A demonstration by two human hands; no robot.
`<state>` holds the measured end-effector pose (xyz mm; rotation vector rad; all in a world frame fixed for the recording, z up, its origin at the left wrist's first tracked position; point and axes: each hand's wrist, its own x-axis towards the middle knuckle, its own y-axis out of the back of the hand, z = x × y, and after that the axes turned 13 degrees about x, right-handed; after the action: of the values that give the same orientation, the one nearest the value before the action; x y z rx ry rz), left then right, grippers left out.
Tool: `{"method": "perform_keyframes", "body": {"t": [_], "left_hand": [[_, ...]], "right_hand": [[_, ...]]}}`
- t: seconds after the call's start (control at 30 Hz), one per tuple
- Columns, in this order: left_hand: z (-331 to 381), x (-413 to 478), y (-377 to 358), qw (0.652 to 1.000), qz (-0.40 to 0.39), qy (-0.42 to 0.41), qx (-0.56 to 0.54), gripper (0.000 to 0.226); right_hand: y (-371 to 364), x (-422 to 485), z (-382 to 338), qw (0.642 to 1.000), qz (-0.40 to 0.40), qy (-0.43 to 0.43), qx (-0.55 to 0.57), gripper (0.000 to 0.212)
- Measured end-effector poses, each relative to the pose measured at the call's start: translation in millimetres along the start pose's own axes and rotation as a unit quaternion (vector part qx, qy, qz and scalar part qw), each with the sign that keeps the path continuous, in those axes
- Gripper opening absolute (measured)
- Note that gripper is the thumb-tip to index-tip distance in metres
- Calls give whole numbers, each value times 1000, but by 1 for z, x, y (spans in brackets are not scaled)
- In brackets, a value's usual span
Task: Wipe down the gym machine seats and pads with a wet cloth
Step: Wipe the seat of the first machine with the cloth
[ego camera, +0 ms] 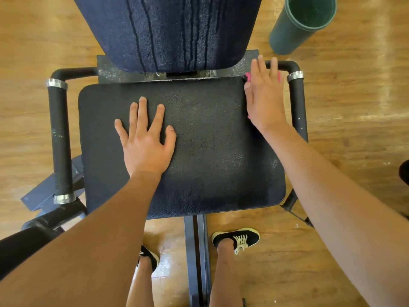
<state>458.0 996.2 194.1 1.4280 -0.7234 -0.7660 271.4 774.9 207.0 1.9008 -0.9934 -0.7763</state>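
A black padded seat (pixel 205 151) of a gym machine fills the middle of the head view. Behind it rises a dark blue back pad (pixel 168 29) streaked with wet drip lines. My left hand (pixel 146 138) rests flat on the seat's left half with fingers spread. My right hand (pixel 264 96) lies with straight fingers at the seat's far right corner, pressing a pink cloth (pixel 248 76) that shows only at its edges under the palm and fingers.
Black foam-covered handle bars with metal collars run along the left side (pixel 59 138) and the right side (pixel 297 96) of the seat. A dark green cylindrical bin (pixel 298 27) stands on the wooden floor at the back right. My feet in black shoes flank the machine's base rail (pixel 197 251).
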Motion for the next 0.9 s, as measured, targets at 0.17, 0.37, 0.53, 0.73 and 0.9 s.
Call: {"method": "perform_keyframes", "body": {"t": [0.17, 0.37, 0.53, 0.73, 0.9], "left_hand": [[0, 1, 2, 1000, -4, 0, -4, 54], [1, 0, 1, 1000, 2, 0, -6, 54], [0, -1, -1, 1000, -2, 0, -1, 54], [-1, -1, -2, 1000, 3, 3, 4, 55], [0, -3, -5, 1000, 23, 4, 2, 53]], "right_hand": [[-9, -88, -3, 1000, 1, -21, 9, 56], [-29, -206, -4, 1000, -12, -18, 19, 54], [-31, -208, 1, 1000, -7, 0, 29, 56], [-28, -183, 5, 999, -31, 27, -10, 54], [-19, -133, 3, 998, -26, 44, -47, 47]]}}
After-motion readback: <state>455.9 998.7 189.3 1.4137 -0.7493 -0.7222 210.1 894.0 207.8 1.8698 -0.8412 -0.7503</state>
